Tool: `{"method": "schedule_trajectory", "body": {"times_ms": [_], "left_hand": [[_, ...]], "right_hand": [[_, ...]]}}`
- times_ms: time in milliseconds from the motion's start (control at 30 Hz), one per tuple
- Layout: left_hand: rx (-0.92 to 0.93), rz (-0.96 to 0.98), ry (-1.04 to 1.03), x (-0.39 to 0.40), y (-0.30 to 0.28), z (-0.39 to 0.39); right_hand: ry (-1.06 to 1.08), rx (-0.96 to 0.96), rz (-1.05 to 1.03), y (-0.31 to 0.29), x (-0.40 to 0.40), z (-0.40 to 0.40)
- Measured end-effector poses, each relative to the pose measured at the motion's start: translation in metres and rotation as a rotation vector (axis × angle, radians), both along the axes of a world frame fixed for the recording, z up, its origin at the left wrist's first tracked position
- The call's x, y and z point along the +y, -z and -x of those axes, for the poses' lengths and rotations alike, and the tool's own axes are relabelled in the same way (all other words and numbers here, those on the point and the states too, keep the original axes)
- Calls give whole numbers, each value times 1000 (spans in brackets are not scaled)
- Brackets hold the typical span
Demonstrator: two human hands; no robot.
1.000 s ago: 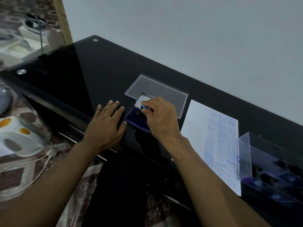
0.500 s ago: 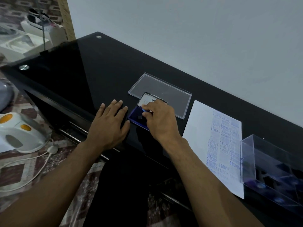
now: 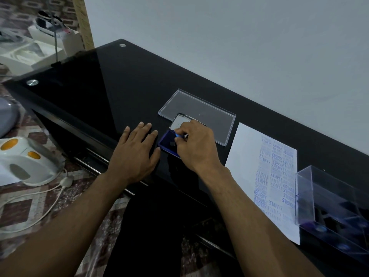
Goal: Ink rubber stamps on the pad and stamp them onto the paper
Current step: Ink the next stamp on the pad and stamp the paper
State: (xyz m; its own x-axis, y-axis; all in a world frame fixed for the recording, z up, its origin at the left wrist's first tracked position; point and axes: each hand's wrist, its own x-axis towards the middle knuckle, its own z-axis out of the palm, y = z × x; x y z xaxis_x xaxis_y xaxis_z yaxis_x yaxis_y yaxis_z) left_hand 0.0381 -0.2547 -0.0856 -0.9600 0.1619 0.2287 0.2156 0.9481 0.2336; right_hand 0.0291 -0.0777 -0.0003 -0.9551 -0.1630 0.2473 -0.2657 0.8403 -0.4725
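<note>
Black shiny glass makes up the table top, and a plain pale wall stands behind it. Far off on the left, down on the floor, sits a white plastic appliance with orange spots and a white cord.

Moving right, the left hand lies flat on the glass with its fingers straight, holding nothing. Its thumb side is just beside the blue ink pad.

Next comes the right hand. Its fingers are curled and pinch a small rubber stamp by its light blue top, right over the ink pad. The pad's open lid stands up just behind. I cannot tell if the stamp's bottom is touching the ink, because the hand hides it.

Behind the hands, a clear flat plastic lid lies on the table.

Further right is the white paper, already covered with many blue words like SAMPLE and FRAGILE. At the far right is a clear plastic box with more dark stamps inside.

The stamp looks tiny, light and hard on top, so I think pinching its top with fingertips works best. The ink pad looks light too and could slide on the slick glass, so a hand beside it should help. Wet ink may smear fingers, so keep them off the bottom.
</note>
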Motion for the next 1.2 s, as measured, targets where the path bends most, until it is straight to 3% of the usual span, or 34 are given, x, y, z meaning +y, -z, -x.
{"method": "schedule_trajectory", "body": {"times_ms": [1200], "left_hand": [[-20, 4, 0, 0, -1, 0]], "right_hand": [[19, -66, -56, -7, 2, 3]]}}
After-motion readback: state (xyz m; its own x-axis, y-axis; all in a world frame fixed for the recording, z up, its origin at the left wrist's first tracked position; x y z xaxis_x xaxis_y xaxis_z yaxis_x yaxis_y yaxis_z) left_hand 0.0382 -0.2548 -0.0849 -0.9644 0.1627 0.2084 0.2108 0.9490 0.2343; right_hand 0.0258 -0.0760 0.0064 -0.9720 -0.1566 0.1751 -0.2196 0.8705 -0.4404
